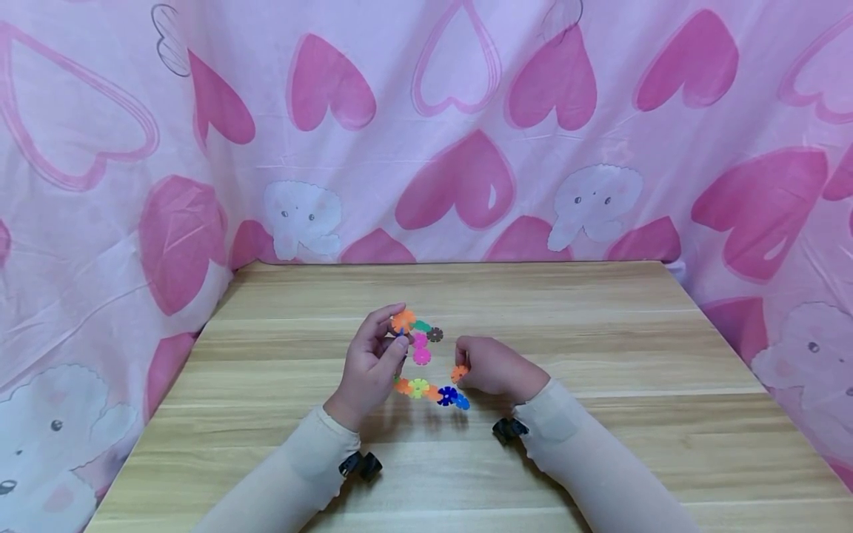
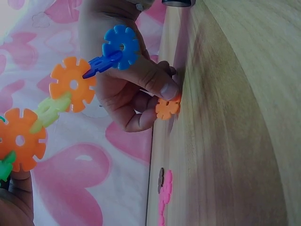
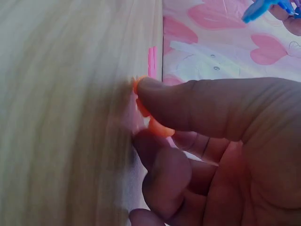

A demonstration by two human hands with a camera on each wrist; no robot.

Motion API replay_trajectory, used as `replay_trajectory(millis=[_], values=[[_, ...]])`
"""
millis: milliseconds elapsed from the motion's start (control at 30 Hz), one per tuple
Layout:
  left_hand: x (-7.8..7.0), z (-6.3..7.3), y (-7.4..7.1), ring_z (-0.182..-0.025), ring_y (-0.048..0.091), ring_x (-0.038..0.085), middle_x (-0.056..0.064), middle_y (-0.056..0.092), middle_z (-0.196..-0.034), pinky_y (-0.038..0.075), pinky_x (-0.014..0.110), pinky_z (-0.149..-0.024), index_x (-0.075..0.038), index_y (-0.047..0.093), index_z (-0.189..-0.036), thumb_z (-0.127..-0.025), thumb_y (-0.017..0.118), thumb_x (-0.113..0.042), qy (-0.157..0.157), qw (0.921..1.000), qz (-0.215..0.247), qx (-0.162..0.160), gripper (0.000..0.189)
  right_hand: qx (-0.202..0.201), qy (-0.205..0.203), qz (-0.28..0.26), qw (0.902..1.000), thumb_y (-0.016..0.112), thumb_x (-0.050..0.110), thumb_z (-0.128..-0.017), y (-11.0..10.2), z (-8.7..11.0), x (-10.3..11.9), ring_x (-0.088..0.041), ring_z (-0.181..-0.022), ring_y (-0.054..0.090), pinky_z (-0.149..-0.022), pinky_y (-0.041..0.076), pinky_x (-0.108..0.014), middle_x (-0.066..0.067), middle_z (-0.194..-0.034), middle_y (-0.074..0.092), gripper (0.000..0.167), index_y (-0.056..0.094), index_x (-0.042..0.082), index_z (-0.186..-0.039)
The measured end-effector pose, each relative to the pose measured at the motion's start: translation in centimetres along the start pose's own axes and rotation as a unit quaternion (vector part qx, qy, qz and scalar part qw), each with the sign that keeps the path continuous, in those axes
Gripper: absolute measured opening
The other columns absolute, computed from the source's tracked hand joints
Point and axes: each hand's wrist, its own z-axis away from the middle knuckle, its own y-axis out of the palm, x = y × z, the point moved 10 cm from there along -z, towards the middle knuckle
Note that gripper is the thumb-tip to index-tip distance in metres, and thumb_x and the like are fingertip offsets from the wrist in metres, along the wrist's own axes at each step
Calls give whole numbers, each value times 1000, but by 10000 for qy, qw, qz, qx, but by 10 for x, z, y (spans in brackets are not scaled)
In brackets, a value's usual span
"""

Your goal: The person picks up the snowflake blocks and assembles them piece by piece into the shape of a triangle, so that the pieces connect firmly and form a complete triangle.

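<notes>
My left hand (image 1: pixel 365 364) holds a chain of slotted, flower-shaped plastic discs between thumb and fingers, raised over the table. In the head view an orange disc (image 1: pixel 403 321) is at its fingertips. Below, the chain's other stretch runs rightward through a yellow-green disc (image 1: pixel 418 388) and a dark blue disc (image 1: pixel 446 396) to a lighter blue disc (image 2: pixel 121 47) at the free end. To the right, my right hand (image 1: pixel 500 364) pinches a loose orange disc (image 3: pixel 143 106) between thumb and finger, close over the table. Part of the chain is hidden behind the left hand.
Two joined pink discs (image 1: pixel 421 356) and a brown disc (image 1: pixel 435 334) lie on the wooden table (image 1: pixel 600 444) between and beyond the hands. A pink heart-patterned cloth (image 1: pixel 453 178) hangs behind and at both sides. Black wrist cameras (image 1: pixel 360 466) sit at the cuffs.
</notes>
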Motion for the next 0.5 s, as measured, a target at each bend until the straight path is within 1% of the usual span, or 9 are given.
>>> replay_trajectory(millis=[133, 267, 333, 400, 500], values=[[1, 0, 0, -58, 49, 15, 23, 61, -100, 48, 24, -51, -10, 50, -150, -105, 52, 3, -50, 10000, -18, -24, 47, 30, -9, -368, 9993, 84, 13, -89, -1, 1, 1, -24, -72, 57, -60, 47, -34, -5, -81, 60, 24, 60, 16, -94], [1, 1, 0, -57, 49, 15, 24, 60, -99, 48, 24, -51, -9, 50, -149, -105, 52, 3, -53, 10000, 40, -30, 46, -109, -111, -1057, 9943, 76, 11, -95, -7, 2, 5, -24, -71, 59, -61, 50, -34, -6, -85, 62, 17, 62, 17, -104], [1, 1, -1, -56, 48, 16, 24, 60, -100, 48, 24, -50, -9, 49, -150, -105, 52, 3, -48, 10000, 69, -35, 46, -294, -228, -1454, 9887, 73, 11, -97, -13, 3, 8, -24, -71, 59, -62, 51, -34, -7, -86, 63, 17, 63, 18, -109], [1, 1, -1, -56, 48, 17, 25, 60, -101, 47, 24, -51, -9, 49, -150, -106, 51, 2, -30, 10000, 80, -35, 45, -535, -421, -1825, 9809, 72, 10, -98, -20, 4, 12, -23, -70, 58, -62, 52, -33, -8, -86, 62, 19, 63, 18, -114], [0, 1, -2, -56, 49, 18, 24, 61, -102, 48, 25, -51, -8, 49, -150, -106, 51, 3, 17, 10000, 78, -55, 45, -944, -891, -2201, 9668, 73, 8, -98, -33, 7, 22, -23, -72, 57, -64, 53, -31, -9, -87, 61, 23, 64, 16, -117]])
